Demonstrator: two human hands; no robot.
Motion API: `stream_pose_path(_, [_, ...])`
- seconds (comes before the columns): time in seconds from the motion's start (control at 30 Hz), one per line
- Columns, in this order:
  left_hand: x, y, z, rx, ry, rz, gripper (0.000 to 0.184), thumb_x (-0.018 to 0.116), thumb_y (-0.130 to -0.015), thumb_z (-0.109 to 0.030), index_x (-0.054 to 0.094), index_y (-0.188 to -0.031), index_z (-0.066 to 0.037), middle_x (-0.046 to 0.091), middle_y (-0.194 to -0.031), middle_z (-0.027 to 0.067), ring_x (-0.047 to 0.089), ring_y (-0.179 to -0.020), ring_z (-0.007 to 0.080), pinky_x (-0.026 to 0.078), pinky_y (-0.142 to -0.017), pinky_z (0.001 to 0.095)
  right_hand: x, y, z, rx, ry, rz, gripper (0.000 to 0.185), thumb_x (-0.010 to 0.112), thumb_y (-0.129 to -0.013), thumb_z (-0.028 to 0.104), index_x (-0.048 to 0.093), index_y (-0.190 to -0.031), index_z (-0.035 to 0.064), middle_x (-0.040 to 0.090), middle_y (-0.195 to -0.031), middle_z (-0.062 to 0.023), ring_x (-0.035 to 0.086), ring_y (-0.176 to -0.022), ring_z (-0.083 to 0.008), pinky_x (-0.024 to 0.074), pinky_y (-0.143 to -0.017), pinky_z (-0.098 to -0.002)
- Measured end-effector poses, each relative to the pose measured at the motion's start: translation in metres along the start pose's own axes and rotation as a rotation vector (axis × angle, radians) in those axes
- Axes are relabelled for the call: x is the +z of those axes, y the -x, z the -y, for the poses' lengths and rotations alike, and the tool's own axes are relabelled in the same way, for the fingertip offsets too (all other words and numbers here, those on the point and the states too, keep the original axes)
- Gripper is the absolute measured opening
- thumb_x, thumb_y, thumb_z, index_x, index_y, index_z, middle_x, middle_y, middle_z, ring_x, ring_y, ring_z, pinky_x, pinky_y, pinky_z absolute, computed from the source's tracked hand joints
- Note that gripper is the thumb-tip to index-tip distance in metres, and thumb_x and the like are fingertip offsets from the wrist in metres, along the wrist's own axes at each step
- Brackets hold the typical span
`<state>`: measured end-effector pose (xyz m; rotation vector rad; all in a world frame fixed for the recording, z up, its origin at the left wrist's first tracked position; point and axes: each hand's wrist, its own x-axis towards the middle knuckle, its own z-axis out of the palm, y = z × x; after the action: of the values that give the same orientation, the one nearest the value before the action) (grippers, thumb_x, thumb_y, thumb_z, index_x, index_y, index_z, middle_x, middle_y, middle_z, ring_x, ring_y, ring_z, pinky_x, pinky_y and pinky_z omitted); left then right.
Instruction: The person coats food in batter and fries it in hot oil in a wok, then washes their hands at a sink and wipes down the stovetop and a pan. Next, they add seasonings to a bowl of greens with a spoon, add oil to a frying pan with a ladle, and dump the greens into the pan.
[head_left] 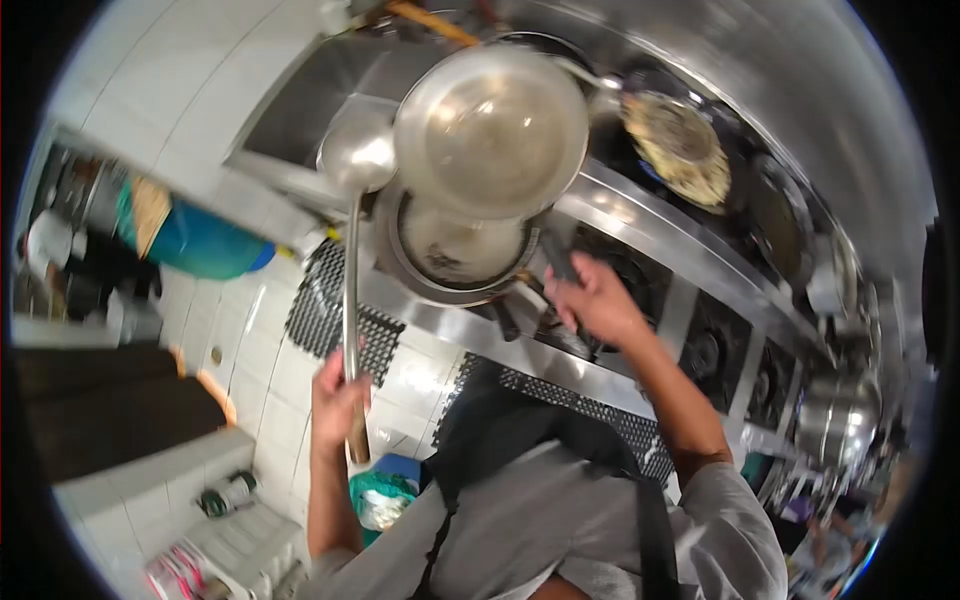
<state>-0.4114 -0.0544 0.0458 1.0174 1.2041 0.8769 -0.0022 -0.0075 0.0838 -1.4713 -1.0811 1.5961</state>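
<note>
Ladle [351,270] stands left of the pan [490,135], its bowl just beside the pan's left edge and its long shaft running back toward the person. The left hand [338,400] has its fingers wrapped around that shaft, nearer the person than the pan. On the person's side of the pan, and partly hidden by it, sits a dark-rimmed pot [438,282]; whether the two touch I cannot tell. Right of the pan and nearer the person, the right hand [590,300] has its fingers grasping the pan's black handle [558,252]. Farther right of the pan lies flat, yellowish food [670,150].

An inward swing of the left wrist might knock the bowl against the pan, so close are they. With one handle as its only visible grip, the pan could also tip if the right wrist twisted, perhaps striking the pot and splashing its cloudy, wet-looking contents.

The ladle is silvery, with a bright glare on its bowl. The pan looks round, wide and pale metallic, with shiny spots and blurred edges.
</note>
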Motion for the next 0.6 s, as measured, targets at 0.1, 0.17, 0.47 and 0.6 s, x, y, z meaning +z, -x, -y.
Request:
stream_pose_path(0.1, [0.044, 0.029, 0.021, -0.162, 0.073, 0.038, 0.059, 0.060, -0.082, -0.003, 0.052, -0.140, 0.005, 0.057, -0.069, 0.0010, 0.053, -0.056, 0.0094, 0.045, -0.052, 0.0238, -0.019, 0.085, -0.046, 0.103, -0.052, -0.111, 0.019, 0.068, -0.093, 0.013, 0.057, -0.106, 0.0041, 0.055, -0.066, 0.0013, 0.052, -0.052, -0.0075, 0.0414, -0.047, -0.0251])
stream_pose_path(0.17, [0.062, 0.032, 0.048, -0.190, 0.169, 0.067, 0.055, 0.059, -0.085, -0.003, 0.054, -0.139, 0.003, 0.057, -0.069, 0.0011, 0.052, -0.054, 0.0094, 0.044, -0.052, 0.0231, -0.030, 0.139, -0.076, 0.052, -0.121, -0.120, 0.020, 0.069, -0.093, 0.014, 0.059, -0.107, 0.0046, 0.056, -0.068, 0.0018, 0.052, -0.052, -0.0068, 0.0414, -0.047, -0.0246])
stream_pose_path(0.47, [0.098, -0.012, 0.099, -0.131, -0.171, 0.195, 0.040, 0.056, -0.097, -0.023, 0.062, -0.129, 0.000, 0.063, -0.075, 0.0003, 0.053, -0.059, 0.0089, 0.043, -0.054, 0.0219, -0.083, 0.324, -0.209, 0.040, -0.349, -0.541, 0.016, 0.066, -0.092, 0.010, 0.059, -0.105, 0.0025, 0.056, -0.066, 0.0006, 0.052, -0.049, -0.0085, 0.0437, -0.046, -0.0264])
stream_pose_path(0.6, [0.070, -0.050, 0.092, 0.108, -0.864, 0.209, 0.042, 0.065, -0.096, -0.026, 0.063, -0.127, 0.003, 0.070, -0.086, 0.0067, 0.060, -0.069, 0.0133, 0.049, -0.064, 0.0284, -0.135, 0.375, -0.265, 0.005, -0.364, -0.731, 0.013, 0.065, -0.089, 0.009, 0.058, -0.098, 0.0022, 0.057, -0.065, -0.0018, 0.054, -0.048, -0.0117, 0.0442, -0.045, -0.0293])
